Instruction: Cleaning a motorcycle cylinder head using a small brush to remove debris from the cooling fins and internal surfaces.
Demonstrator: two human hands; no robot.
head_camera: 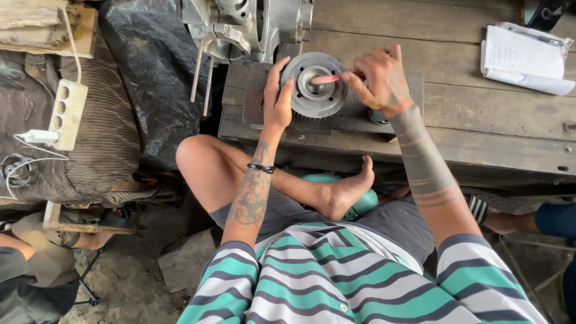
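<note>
A round grey finned metal engine part (pixel 314 103) lies flat on a dark wooden block (pixel 252 114) on the workbench. My left hand (pixel 276 96) grips its left rim, fingers curled over the edge. My right hand (pixel 379 78) holds a thin red-pink tool (pixel 327 78) by its handle, and the tool's tip rests in the part's central hollow. My bare foot (pixel 345 192) is crossed over my knee just below the bench edge.
A silver engine casing (pixel 246 24) with two long studs stands behind the part. A stack of white papers (pixel 522 57) lies at the bench's right. A power strip (pixel 67 114) and black plastic sheet (pixel 150 66) sit at the left. Another person's foot (pixel 510 221) shows at the right.
</note>
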